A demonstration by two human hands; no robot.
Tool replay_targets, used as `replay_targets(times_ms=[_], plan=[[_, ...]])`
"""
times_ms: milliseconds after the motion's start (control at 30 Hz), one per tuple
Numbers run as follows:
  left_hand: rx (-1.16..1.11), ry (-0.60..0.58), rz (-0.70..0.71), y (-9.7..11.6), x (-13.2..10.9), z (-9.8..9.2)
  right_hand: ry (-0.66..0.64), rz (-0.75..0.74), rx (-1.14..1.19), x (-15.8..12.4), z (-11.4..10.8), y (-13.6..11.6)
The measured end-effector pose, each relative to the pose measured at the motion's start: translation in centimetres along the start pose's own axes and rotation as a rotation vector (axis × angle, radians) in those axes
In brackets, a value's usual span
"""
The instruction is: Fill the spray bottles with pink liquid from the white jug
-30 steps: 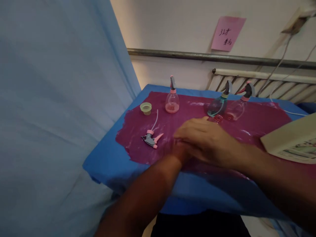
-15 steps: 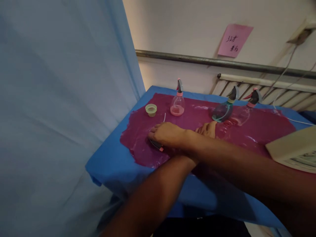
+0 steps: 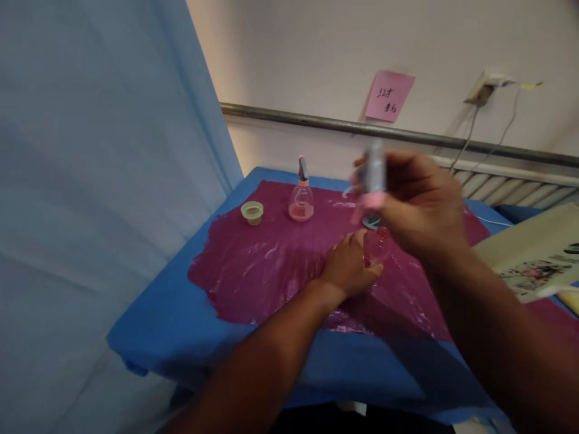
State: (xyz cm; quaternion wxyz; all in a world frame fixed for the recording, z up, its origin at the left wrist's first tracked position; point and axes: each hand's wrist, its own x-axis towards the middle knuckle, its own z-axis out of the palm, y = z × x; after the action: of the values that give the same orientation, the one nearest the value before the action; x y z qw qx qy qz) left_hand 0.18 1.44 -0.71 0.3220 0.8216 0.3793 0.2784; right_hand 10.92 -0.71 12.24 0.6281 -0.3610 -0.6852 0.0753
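My right hand (image 3: pixel 425 199) is raised over the table, its fingers closed around a grey-and-pink trigger spray head (image 3: pixel 374 175), blurred by motion. Below it, my left hand (image 3: pixel 348 265) grips a clear bottle (image 3: pixel 376 248) with an uncapped reddish neck, on the glossy purple sheet (image 3: pixel 262 259). The spray head is above the bottle's neck and apart from it. Behind my right hand, a bottle with teal liquid (image 3: pixel 371 222) is mostly hidden. To the left stands a spray bottle (image 3: pixel 301 205) with pink liquid at its bottom.
A small pale-green cup (image 3: pixel 252 212) is on the sheet's left part. The sheet lies over a blue table cover (image 3: pixel 158 325). A blue curtain (image 3: pixel 99 181) hangs at left. A cream printed bag (image 3: pixel 534 253) is at right. A metal rail (image 3: pixel 325 123) and cables run along the wall.
My right hand has lifted the spray head off the sheet and carried it right, uncrossing from my left arm. My left hand stays at the clear bottle. The view has shifted right.
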Motion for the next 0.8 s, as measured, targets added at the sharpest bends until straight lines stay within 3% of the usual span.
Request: replay_targets(times_ms=[133, 200, 367, 533, 700, 800], plan=[[0.024, 0.001, -0.033, -0.2, 0.2, 0.4, 0.333, 0.074, 0.073, 0.3, -4.4, -2.1], [0.018, 0.004, -0.024, -0.6, 0.2, 0.5, 0.392, 0.146, 0.116, -0.2, -5.3, -2.7], [-0.006, -0.016, 0.051, -1.2, 0.1, 0.2, 0.421, 0.338, 0.105, -2.4, -6.5, -2.0], [-0.011, -0.031, 0.036, -1.1, 0.1, -0.1, 0.438, 0.336, 0.020, -4.0, -7.2, -0.3], [-0.008, -0.062, 0.005, -0.8, 0.1, -0.4, 0.372, 0.495, 0.044, -5.1, -7.0, 1.1], [-0.004, -0.067, 0.013, -0.8, 0.1, -0.4, 0.368, 0.473, 0.006, -5.5, -7.1, 1.7]])
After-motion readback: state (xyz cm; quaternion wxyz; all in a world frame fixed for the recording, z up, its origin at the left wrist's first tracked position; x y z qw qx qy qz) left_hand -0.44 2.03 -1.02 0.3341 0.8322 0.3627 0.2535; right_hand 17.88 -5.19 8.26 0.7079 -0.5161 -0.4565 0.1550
